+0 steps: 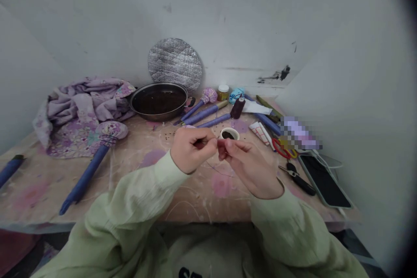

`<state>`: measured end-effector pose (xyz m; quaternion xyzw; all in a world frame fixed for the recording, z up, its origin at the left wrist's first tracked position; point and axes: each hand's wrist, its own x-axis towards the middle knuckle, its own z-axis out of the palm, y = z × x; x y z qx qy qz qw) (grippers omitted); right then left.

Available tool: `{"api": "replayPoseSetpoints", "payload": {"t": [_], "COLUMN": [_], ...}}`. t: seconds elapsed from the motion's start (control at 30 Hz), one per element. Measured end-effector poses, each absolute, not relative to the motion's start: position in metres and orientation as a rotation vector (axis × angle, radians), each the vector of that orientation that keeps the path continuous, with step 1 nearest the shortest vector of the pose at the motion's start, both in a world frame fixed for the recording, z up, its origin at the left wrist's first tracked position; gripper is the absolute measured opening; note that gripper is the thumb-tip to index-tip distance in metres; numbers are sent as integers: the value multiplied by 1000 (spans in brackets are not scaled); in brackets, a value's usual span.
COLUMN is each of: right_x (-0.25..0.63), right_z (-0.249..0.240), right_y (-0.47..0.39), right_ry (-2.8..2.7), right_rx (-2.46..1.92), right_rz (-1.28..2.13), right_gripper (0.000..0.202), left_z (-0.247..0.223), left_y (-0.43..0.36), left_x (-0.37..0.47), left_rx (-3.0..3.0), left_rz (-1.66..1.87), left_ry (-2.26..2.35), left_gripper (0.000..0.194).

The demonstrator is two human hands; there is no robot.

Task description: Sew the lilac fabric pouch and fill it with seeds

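Observation:
My left hand and my right hand meet over the middle of the table, fingertips almost touching. The left thumb and fingers are closed in a pinch. Thumb and index of the right are also pressed together. Whatever lies between them is too small to make out. A thin dark thread curves just below the hands; its ends are not clear. Right behind the fingertips stands a small white cup with dark grains in it. Farther back is a spool of dark thread.
A dark pan stands back left beside floral cloth. Cloth-headed sticks lie left and behind. To the right are red-and-yellow scissors, pliers and a phone. A jar stands near the wall.

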<state>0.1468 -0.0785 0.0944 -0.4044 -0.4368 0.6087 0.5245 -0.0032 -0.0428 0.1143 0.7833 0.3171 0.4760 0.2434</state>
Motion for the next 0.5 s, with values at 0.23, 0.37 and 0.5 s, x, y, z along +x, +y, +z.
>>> {"api": "replayPoseSetpoints", "payload": {"t": [0.23,0.37,0.5], "right_x": [132,134,135], "right_z": [107,111,114], "right_y": [-59,-58,-54], "right_ry": [-758,-833,-937], "right_rx": [-831,-869,-873], "right_rz": [1428,1249,1095], "right_gripper": [16,15,14], "left_z": [114,110,109], "left_y": [-42,-38,-36], "left_x": [5,5,1], "left_rx": [2529,2560,2540], "left_rz": [1484,1543,1573], "left_ry": [944,862,833], "left_gripper": [23,21,20]}}
